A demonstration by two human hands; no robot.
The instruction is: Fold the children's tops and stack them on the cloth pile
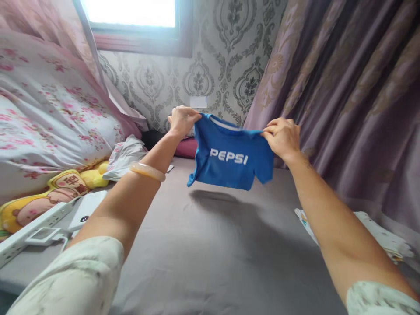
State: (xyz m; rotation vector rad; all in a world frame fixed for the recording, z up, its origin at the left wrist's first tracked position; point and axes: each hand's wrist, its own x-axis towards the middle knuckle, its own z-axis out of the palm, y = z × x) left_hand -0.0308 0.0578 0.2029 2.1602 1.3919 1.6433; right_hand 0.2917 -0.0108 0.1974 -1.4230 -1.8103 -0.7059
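Holding blue shirt (228,144) aloft over gray sheet (203,249), pinched at shoulders by left hand (184,119) and right hand (282,138). Could slip at either shoulder — only a fingertip grip. Could land creased if lowered like this — because of folds down left side.

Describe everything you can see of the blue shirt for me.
The shirt is blue and short-sleeved, with white PEPSI lettering across it and a white strip along the neckline. The fabric looks thin and soft. It hangs spread, a little creased, above the gray sheet. The left hand pinches one shoulder and the right hand the other, slightly lower in the picture.
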